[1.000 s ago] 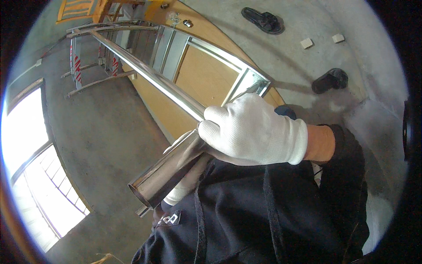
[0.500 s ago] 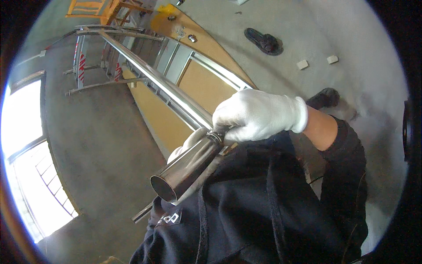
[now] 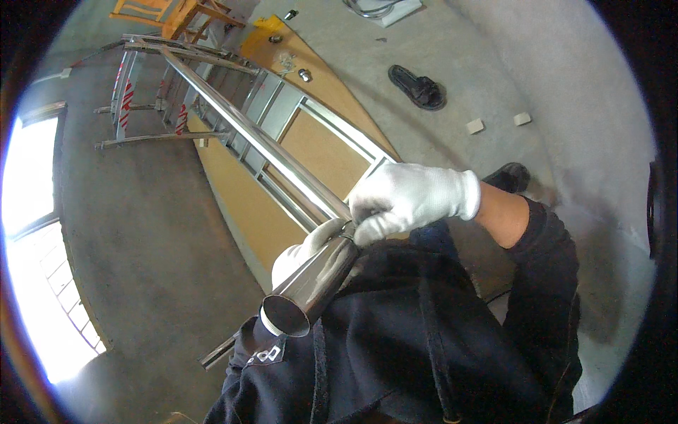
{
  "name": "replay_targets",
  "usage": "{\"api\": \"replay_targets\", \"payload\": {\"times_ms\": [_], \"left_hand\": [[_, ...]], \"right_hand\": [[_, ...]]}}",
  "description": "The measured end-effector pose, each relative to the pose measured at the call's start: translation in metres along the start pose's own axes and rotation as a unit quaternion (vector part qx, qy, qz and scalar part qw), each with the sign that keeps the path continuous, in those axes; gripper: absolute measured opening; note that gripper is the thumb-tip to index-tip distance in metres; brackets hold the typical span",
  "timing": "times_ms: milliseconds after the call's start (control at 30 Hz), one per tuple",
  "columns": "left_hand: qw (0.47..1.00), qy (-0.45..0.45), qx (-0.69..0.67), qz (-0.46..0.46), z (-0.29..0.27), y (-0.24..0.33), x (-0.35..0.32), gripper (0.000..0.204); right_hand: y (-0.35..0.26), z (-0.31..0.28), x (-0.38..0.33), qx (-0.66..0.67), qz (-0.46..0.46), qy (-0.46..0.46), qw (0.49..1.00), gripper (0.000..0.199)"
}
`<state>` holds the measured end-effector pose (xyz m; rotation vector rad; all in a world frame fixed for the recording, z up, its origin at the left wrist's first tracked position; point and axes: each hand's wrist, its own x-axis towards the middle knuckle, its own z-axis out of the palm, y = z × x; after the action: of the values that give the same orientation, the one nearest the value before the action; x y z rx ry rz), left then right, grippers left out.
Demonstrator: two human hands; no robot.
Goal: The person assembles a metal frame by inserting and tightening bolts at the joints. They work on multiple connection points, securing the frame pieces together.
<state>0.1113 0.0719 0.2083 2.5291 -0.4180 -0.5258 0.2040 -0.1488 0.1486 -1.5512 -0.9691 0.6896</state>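
Note:
A wide shiny steel tube points toward me, its round open mouth at the near end. At its far end it meets a long, thinner steel pole that runs away to the upper left. My left hand, in a white glove, wraps the tube from beneath and behind, and most of its fingers are hidden. My right hand, also gloved, is closed with thumb and fingers pinched at a narrow ring-like neck between tube and pole. The fingers partly cover that neck.
A metal ladder lies over tan boards, with a stepped metal stand beyond. Small metal parts rest on the board. A wooden chair, a black slipper and white blocks are on the floor.
The tube's mouth has shifted right and down in the view, with the tube tilted more steeply. My right thumb has moved onto the neck; both hands keep hold. The view has shifted slightly.

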Motion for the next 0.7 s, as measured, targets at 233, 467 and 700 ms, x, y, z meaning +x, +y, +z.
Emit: {"api": "replay_targets", "payload": {"times_ms": [233,467,700], "left_hand": [[0.997,0.017,-0.079,-0.008,0.013,-0.013,-0.004,0.06],[0.95,-0.015,-0.31,-0.024,0.012,-0.015,-0.021,0.053],[0.91,-0.062,-0.404,-0.076,0.01,-0.007,-0.014,0.045]], "right_hand": [[0.004,0.008,-0.006,0.053,-0.083,0.051,0.994,0.019],[0.007,0.023,-0.002,-0.068,-0.14,0.077,0.985,0.016],[0.016,0.027,-0.005,-0.136,-0.166,0.088,0.973,0.013]]}}
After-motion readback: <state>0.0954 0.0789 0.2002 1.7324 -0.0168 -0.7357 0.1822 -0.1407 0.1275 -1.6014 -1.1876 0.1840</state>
